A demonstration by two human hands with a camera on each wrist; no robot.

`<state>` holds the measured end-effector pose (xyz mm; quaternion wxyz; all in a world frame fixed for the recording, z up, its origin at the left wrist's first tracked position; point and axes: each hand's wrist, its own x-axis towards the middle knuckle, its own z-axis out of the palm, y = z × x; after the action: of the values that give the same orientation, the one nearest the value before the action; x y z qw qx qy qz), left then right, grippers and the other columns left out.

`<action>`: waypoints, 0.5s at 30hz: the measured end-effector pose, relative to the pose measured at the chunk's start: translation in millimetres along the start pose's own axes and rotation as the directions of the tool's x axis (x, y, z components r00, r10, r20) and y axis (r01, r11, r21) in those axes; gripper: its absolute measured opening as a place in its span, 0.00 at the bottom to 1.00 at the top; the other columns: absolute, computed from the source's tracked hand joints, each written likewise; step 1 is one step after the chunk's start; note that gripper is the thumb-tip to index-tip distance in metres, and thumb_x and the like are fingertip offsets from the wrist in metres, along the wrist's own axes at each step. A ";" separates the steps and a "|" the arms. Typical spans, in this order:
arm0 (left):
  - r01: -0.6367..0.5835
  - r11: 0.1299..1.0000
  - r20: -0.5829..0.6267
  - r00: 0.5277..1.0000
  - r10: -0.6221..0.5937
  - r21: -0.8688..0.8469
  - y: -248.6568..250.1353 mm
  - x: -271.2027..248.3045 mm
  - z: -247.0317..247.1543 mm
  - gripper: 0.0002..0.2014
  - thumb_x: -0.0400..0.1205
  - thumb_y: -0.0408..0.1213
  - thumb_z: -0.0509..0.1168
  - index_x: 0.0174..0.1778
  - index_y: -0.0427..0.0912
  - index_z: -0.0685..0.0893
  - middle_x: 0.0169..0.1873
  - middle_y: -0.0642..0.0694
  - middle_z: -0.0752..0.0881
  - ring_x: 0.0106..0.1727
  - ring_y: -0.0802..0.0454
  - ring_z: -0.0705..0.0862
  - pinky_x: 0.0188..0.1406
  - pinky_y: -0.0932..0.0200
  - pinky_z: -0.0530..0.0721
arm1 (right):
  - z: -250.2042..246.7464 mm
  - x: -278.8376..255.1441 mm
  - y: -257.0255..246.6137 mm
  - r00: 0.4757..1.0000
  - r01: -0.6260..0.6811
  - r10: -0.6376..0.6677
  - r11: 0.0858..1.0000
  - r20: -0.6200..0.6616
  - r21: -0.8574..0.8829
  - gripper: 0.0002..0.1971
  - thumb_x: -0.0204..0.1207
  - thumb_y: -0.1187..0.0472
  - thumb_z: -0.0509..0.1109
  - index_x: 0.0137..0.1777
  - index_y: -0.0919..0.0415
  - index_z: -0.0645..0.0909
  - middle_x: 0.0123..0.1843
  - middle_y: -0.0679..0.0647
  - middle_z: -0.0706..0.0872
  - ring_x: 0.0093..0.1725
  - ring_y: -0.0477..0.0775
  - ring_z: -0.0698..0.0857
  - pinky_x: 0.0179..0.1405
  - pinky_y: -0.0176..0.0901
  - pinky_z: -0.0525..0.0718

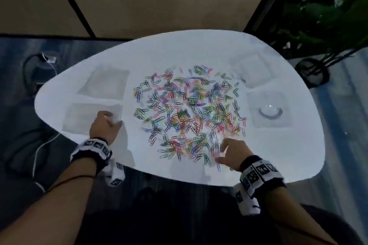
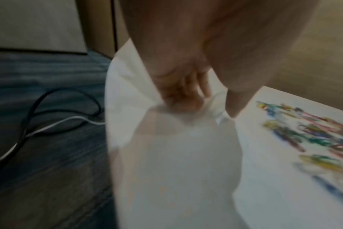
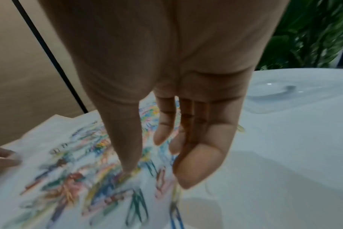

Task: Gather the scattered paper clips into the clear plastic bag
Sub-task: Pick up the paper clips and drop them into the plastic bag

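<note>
Several coloured paper clips (image 1: 189, 109) lie scattered across the middle of the white table (image 1: 179, 49). A flat clear plastic bag (image 1: 83, 117) lies at the near left. My left hand (image 1: 111, 120) pinches its right edge; the left wrist view shows the fingers (image 2: 178, 99) curled on the blurred plastic bag (image 2: 176, 155). My right hand (image 1: 219, 151) hovers at the near right edge of the clips, fingers straight and spread. In the right wrist view the right hand (image 3: 157, 162) holds nothing, its thumb tip at the paper clips (image 3: 78, 178).
Another clear bag (image 1: 105, 83) lies at the far left and one more (image 1: 253, 67) at the far right. A clear bag with a ring-shaped bulge (image 1: 270, 111) lies at the right. Cables (image 1: 35, 77) run on the floor left; a plant (image 1: 328, 16) stands far right.
</note>
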<state>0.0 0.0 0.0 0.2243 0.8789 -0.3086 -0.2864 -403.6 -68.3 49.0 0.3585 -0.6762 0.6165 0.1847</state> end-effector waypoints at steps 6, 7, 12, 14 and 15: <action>-0.025 0.993 -0.009 1.000 0.024 -0.114 -24.2 -47.9 -10.7 0.07 0.82 0.42 0.68 0.52 0.43 0.85 0.49 0.36 0.91 0.49 0.35 0.89 0.51 0.48 0.87 | 63.8 -20.6 12.3 0.982 -0.071 0.102 0.980 -0.159 0.187 0.43 0.53 0.43 0.87 0.64 0.57 0.70 0.57 0.60 0.84 0.50 0.60 0.87 0.48 0.45 0.85; -0.055 0.991 -0.014 0.998 0.053 -0.125 -21.6 -57.2 -16.7 0.05 0.81 0.42 0.69 0.49 0.46 0.85 0.49 0.36 0.91 0.48 0.36 0.90 0.51 0.47 0.89 | 70.7 -21.4 7.5 0.970 -0.056 0.105 0.974 -0.217 0.221 0.45 0.53 0.43 0.87 0.65 0.57 0.69 0.59 0.60 0.84 0.52 0.60 0.85 0.48 0.43 0.83; -0.141 0.969 -0.112 0.986 0.120 -0.202 -7.4 -116.9 -48.8 0.09 0.78 0.32 0.70 0.52 0.46 0.86 0.38 0.44 0.87 0.38 0.41 0.90 0.47 0.49 0.91 | 99.2 -24.0 -29.3 0.921 0.020 0.109 0.946 -0.375 0.325 0.49 0.53 0.41 0.87 0.72 0.57 0.68 0.69 0.62 0.75 0.64 0.63 0.80 0.60 0.52 0.85; -0.206 0.970 -0.141 0.972 0.187 -0.132 -8.9 -126.7 -54.3 0.11 0.77 0.33 0.71 0.54 0.47 0.87 0.37 0.45 0.89 0.38 0.41 0.90 0.51 0.49 0.90 | 101.9 -16.2 -45.1 0.916 0.063 0.068 0.950 -0.396 0.307 0.50 0.57 0.40 0.85 0.76 0.55 0.66 0.74 0.62 0.68 0.70 0.65 0.75 0.64 0.55 0.82; -0.227 0.966 -0.140 0.968 0.210 -0.122 -7.9 -127.6 -56.6 0.11 0.78 0.33 0.71 0.55 0.48 0.87 0.36 0.46 0.89 0.36 0.42 0.91 0.51 0.49 0.90 | 102.2 -10.8 -52.7 0.914 0.085 0.039 0.955 -0.405 0.285 0.50 0.58 0.39 0.83 0.77 0.54 0.65 0.75 0.62 0.65 0.72 0.66 0.74 0.66 0.57 0.81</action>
<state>-42.8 103.5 83.7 0.3333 0.8382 -0.3688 -0.2244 -334.9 11.1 1.0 0.3223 -0.6455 0.6900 -0.0585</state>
